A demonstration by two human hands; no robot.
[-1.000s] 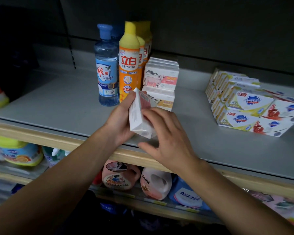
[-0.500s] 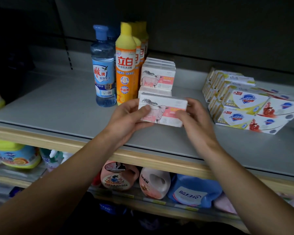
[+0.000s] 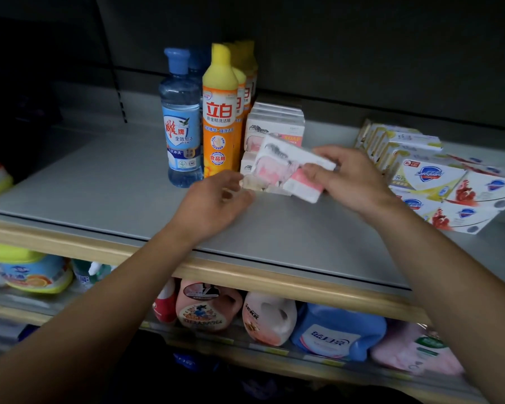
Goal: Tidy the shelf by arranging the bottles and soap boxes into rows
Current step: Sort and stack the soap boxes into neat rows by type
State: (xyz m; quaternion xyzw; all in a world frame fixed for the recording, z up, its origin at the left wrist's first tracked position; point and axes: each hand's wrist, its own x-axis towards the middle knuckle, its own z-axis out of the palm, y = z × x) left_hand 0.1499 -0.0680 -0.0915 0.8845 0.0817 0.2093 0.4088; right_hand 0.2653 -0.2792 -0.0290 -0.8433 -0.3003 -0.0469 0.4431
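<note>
Stretched across the view: a grey shelf (image 3: pixel 105 182), same as half a second before. Stood at its back left, unmoved: a blue bottle (image 3: pixel 181 123) and beside it an orange bottle (image 3: pixel 219 118) heading a row of like ones. Lay at the far right, also unmoved: a cluster of white and yellow soap boxes (image 3: pixel 432 182), some tilted. Sat just right of the orange bottle: a stack of pink and white soap boxes (image 3: pixel 274 125).

Changed since half a second earlier: the held soap box (image 3: pixel 289 170), then level between both hands, was now tilted, lifted and blurred in front of that stack, over a lower box (image 3: pixel 263 186) on the shelf. Gripped it alone: the right hand (image 3: pixel 347 179), thumb on the face and fingers curled behind. Had let go: the left hand (image 3: pixel 213 202), fingers loosely bent and holding nothing, near the lower box; touching it or not, could not tell.
</note>
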